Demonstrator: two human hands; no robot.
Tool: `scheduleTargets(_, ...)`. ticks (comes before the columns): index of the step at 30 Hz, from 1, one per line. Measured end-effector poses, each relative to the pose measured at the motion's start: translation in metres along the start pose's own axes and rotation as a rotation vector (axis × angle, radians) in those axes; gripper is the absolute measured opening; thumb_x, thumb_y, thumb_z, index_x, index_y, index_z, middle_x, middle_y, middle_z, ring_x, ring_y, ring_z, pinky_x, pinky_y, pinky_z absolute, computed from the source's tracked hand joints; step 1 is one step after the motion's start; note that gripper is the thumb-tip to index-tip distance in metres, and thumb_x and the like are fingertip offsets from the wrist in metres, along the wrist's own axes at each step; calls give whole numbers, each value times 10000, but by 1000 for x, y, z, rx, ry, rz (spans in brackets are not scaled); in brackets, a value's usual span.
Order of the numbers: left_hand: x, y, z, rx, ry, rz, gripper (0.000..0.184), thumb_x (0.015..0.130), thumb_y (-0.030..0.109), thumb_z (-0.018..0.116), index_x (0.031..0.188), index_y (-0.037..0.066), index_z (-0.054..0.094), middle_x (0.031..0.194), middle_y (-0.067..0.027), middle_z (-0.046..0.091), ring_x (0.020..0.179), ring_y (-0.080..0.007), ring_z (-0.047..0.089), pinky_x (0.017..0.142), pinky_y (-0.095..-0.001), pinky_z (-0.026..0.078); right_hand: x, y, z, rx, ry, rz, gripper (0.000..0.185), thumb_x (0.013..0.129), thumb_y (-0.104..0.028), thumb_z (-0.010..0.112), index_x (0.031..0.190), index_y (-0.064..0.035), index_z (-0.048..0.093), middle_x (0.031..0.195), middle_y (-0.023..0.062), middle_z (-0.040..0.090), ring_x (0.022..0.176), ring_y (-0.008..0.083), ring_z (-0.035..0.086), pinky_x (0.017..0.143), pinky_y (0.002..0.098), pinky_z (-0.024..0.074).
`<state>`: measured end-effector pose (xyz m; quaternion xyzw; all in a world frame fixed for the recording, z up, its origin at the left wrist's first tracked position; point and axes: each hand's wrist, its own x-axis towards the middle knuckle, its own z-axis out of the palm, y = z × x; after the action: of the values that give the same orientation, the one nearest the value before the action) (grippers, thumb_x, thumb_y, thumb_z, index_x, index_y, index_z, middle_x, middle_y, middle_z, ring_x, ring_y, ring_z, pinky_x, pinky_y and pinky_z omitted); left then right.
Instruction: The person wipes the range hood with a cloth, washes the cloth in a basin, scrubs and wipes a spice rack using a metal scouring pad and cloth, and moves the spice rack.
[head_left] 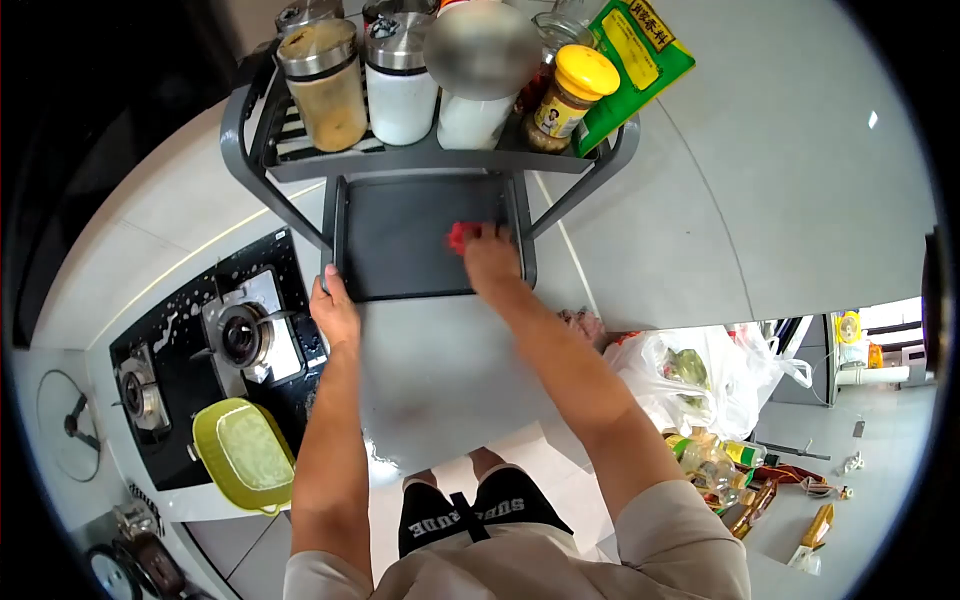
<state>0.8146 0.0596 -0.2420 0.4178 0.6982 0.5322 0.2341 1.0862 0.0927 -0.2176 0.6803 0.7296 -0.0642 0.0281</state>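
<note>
A dark grey two-tier spice rack (335,225) stands on the counter in front of me. At the front left corner of its lower tray (400,250), my left hand (338,308) is closed on the edge, thumb up along the side. My right hand (492,262) is over the right part of that tray, fingers closed on a small crumpled red cloth (460,237) pressed to the tray's surface. Part of the cloth is hidden under the fingers. On the upper shelf are several jars, including a brown-filled jar (325,90) and a yellow-capped jar (568,100).
A green seasoning packet (630,75) leans at the upper shelf's right end. To the left are a wet black gas stove (180,345) and a yellow-green pan (245,455). White plastic bags (660,370) and several bottles (715,465) lie at the right.
</note>
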Motion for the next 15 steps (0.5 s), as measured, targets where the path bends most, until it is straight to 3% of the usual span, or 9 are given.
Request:
scheduleTargets(1,1,-1,-1,24,-49,-3,512,1101,411,562,857,-38,597,671,-96,547,656,-192,448,635,-389,443,4,1,9,4,-6,-6,372,985,-178,582,1321,-39,657,1342,274,570,1278,499,534,962,477,570)
scheduleTargets(4,0,-3,0,42,-32,13,528,1102,426,552,867,-42,615,680,-104,557,658,-199,462,643,-396,449,1,-19,33,-149,263,211,343,962,-187,608,1268,-40,653,1285,267,578,1193,470,581,940,479,586)
scheduleTargets(8,4,-12,4,57,-25,-5,545,1093,448,561,890,-52,632,661,-127,555,641,-213,463,644,-402,457,-20,-62,26,87,76,257,326,952,-195,616,1248,-63,655,1270,237,591,1162,444,592,957,520,558)
scheduleTargets(10,7,-14,0,67,-78,-54,545,1098,445,553,901,-56,638,668,-118,554,656,-202,475,653,-397,463,-29,-61,19,224,157,-122,303,965,-161,587,1260,-102,626,1252,187,597,1152,407,612,912,505,579)
scheduleTargets(13,6,-12,-3,-6,-129,-74,531,1107,430,543,913,-55,642,686,-105,558,674,-188,483,661,-390,467,-41,-28,2,-50,129,12,282,956,-148,598,1235,-128,636,1253,156,606,1173,391,616,902,524,577)
scheduleTargets(15,6,-12,0,15,-127,-67,516,1114,416,536,920,-51,641,702,-84,562,683,-177,475,660,-375,462,-45,-20,4,-42,96,56,288,937,-136,626,1225,-123,634,1249,163,613,1138,401,638,887,530,578)
